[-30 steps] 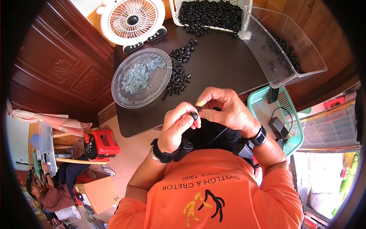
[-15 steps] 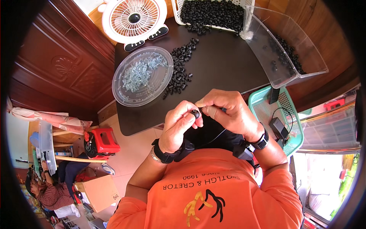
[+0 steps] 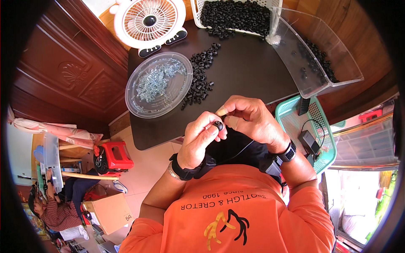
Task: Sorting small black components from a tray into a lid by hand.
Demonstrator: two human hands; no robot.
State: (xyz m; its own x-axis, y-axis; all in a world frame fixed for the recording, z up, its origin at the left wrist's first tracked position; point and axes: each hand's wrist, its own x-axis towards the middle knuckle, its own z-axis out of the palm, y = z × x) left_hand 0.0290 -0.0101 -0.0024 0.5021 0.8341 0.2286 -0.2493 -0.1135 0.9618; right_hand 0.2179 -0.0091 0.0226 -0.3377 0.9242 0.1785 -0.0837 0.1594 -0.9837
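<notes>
In front of my chest, my left hand (image 3: 199, 134) is closed, with a small rounded black plastic piece (image 3: 218, 125) between thumb and fingers. Right beside it, my right hand (image 3: 253, 120) has its thumb and forefinger pinched close to the left fingertips. A small dark bit shows at that pinch, too little of it to name. Beyond the hands, a clear round lid (image 3: 180, 101) lies on the dark table (image 3: 240, 63) with a heap of tiny silvery pieces (image 3: 152, 84) on it. Loose black plastic pieces (image 3: 200, 84) are strewn along the lid's right side.
A white fan (image 3: 149, 21) stands at the back left. Behind the table's middle is a white basket (image 3: 196, 14) full of black pieces. A clear bin (image 3: 337, 55) with more sits at the right, above a green basket (image 3: 331, 145) holding a black adapter. Far left, another person (image 3: 63, 215) sits.
My right thumb and fingers have shifted slightly, opening a gap behind the pinch. My left hand, still holding the black piece, has moved a little to the right.
</notes>
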